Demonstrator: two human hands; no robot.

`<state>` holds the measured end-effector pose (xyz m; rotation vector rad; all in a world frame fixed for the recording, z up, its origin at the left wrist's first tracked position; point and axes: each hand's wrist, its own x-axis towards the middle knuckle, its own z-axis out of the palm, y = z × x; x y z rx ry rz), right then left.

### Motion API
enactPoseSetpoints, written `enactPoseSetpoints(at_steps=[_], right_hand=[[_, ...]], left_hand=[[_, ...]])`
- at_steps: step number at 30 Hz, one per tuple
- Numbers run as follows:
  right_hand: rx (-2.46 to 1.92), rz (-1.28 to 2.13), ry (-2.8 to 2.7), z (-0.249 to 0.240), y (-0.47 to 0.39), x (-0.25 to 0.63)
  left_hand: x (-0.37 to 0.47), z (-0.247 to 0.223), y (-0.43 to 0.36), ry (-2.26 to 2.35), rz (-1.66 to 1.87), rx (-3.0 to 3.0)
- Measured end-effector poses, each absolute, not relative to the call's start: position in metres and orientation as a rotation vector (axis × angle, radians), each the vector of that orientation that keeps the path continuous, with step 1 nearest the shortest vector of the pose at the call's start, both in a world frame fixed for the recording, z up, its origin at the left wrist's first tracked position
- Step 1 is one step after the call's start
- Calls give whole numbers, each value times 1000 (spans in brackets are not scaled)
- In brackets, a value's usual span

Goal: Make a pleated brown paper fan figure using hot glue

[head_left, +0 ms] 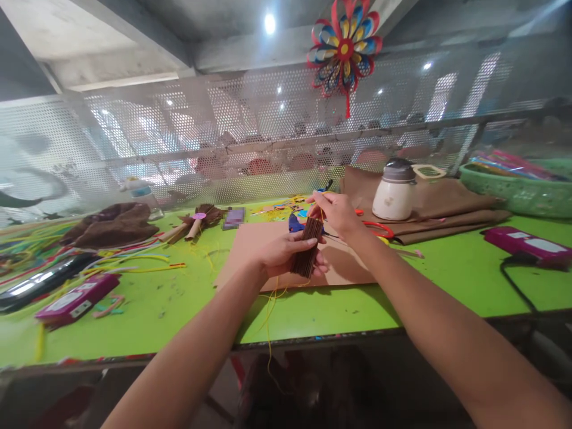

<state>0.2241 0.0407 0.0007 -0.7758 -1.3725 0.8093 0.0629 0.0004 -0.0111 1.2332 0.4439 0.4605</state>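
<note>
A pleated dark brown bundle (306, 249) is gripped by my left hand (286, 253), the thumb across its front and fingers behind it. My right hand (333, 211) is at the bundle's upper end, its fingertips pinched on a thin yellow string (322, 205). More yellow string (269, 304) hangs below my left hand, past the table's front edge. Under both hands lies a flat tan sheet (250, 244) on the green table (179, 322). Blue-handled scissors (295, 223) lie just behind the bundle.
Red-handled scissors (379, 229), a white jug (393, 196) and folded brown material (451, 208) are right of my hands. A green basket (522, 193) stands farther right. Purple boxes (78, 300) (527, 243) lie at both sides. Brown rolls (195, 226) sit left.
</note>
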Motion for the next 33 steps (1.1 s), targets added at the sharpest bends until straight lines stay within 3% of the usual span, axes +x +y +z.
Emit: enactPoseSetpoints(at_steps=[9,24,33], right_hand=[[-931,814,-1354,-11,50,225],[-875,1138,-1145,-12,47,225],[-847,1099,-1126,-7,49,234]], left_hand=[[67,-13,2,407,505,1183],[70,-16,4,462,627,1129],[69,-15,2,419,476,1211]])
